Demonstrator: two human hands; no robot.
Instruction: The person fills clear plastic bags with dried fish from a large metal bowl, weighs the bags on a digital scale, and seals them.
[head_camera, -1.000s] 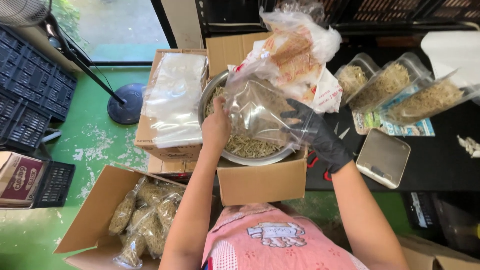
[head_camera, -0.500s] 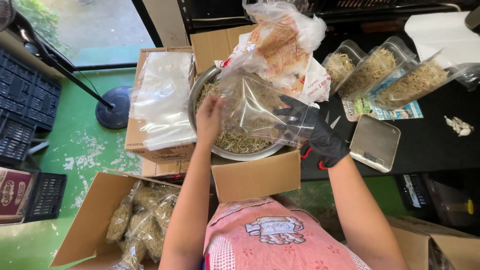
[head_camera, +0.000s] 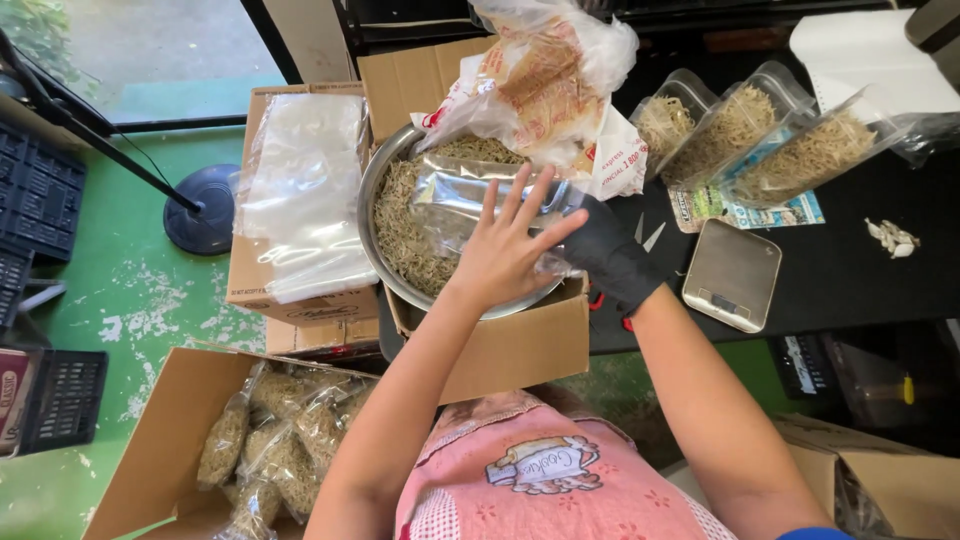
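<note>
Left hand (head_camera: 505, 250) has swung from the bowl's left rim across to the middle, fingers now splayed flat on the clear plastic bag (head_camera: 470, 200), which has dropped from upright to lying over the dried strands in the steel bowl (head_camera: 375, 225). Black-gloved right hand (head_camera: 605, 255) grips the bag's right edge, partly hidden behind the left fingers. Bowl sits in a cardboard box (head_camera: 515, 345). Crumpled printed bag (head_camera: 545, 85) overhangs the far rim. Stack of empty bags (head_camera: 300, 190) left; filled pouches (head_camera: 770, 135) and scale (head_camera: 732, 275) right; carton of packed bags (head_camera: 270, 440) below.
</note>
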